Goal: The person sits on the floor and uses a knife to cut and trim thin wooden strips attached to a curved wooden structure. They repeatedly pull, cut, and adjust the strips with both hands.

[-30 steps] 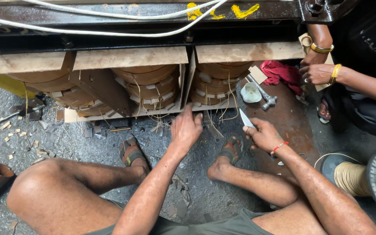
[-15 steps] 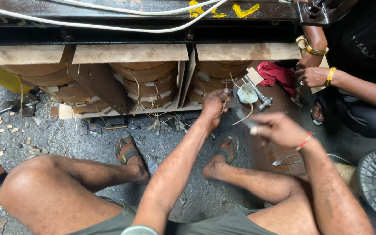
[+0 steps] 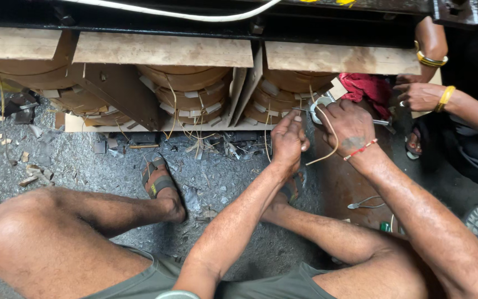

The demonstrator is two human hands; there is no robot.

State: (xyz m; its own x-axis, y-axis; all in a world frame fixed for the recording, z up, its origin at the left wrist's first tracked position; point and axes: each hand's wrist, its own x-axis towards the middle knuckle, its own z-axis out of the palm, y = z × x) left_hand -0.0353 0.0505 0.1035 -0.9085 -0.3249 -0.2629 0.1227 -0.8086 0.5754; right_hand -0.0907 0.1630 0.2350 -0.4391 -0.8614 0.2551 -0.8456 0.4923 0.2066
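Seated worker at a row of wound coils (image 3: 189, 91). The left hand (image 3: 287, 141) pinches a thin pale cord (image 3: 327, 145), fingers closed on it just in front of the right-most coil. The right hand (image 3: 349, 124) is curled shut around a white tape roll (image 3: 317, 105) and a slim metal tool (image 3: 380, 122). The cord loops from the roll past the right wrist; it appears light, limp and easily tangled, best gripped close to the coil between fingertips. It looks flat and tan, like the loose strands under the coils. A second person's hand (image 3: 419, 95) rests far right, beside a red cloth (image 3: 367, 87).
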